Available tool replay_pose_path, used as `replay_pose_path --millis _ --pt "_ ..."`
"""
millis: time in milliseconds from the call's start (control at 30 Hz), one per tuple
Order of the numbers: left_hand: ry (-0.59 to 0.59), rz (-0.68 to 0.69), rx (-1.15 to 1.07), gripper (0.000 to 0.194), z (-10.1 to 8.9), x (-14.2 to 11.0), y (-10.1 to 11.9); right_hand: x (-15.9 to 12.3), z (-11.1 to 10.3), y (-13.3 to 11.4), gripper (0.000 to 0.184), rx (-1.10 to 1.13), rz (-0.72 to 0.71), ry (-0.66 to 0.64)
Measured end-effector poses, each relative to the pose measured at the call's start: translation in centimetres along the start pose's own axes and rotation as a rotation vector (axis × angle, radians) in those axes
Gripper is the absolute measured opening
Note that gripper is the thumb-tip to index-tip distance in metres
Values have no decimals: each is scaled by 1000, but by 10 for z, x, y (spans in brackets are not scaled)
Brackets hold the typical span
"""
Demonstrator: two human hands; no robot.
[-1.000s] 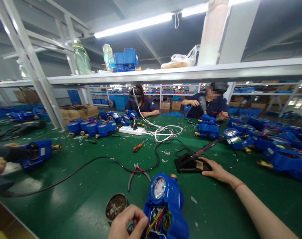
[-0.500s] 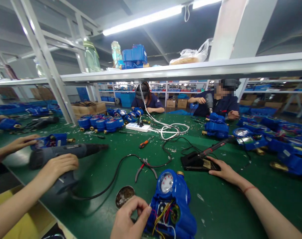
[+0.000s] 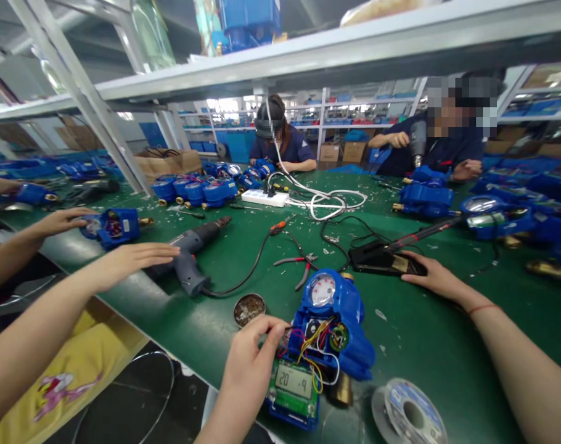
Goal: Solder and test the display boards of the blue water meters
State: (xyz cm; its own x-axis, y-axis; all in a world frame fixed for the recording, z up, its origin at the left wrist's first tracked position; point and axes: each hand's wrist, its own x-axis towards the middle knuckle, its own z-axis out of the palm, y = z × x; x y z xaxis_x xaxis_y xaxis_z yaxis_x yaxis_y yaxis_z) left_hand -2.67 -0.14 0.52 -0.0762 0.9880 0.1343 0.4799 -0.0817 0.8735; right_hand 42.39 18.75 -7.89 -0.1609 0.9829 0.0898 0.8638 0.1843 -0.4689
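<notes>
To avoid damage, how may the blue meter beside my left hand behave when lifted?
The blue meter may feel heavy, given its brass fitting. Its display board could dangle, since thin wires join them. Pulling might strain these.

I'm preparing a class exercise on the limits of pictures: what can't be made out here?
Head view: whatever the left hand may be pinching, hidden by its thumb and fingers.
Head view: the fine markings on the dial, too small.
Head view: the near part of the spool, cut off by the bottom edge.
Head view: the top of the shelf's blue unit, cut off by the top edge.
</notes>
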Motion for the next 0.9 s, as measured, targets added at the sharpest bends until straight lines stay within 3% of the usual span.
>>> replay_pose_path --millis 233,433,633,767,900 --pt "96 29 -20 27 -7 -3 -5 -7 -5 -6 84 21 27 13" --pt "123 311 197 7 -5 -3 -8 -8 -8 -17 88 21 62 24" --pt "92 522 469 9 -1 5 -5 -7 -9 -16 91 15 70 34" --pt "48 509 449 8 1 8 1 -9 -8 -14 91 1 41 22" --pt "-13 347 257 8 2 6 2 -6 -5 -11 90 6 23 24"
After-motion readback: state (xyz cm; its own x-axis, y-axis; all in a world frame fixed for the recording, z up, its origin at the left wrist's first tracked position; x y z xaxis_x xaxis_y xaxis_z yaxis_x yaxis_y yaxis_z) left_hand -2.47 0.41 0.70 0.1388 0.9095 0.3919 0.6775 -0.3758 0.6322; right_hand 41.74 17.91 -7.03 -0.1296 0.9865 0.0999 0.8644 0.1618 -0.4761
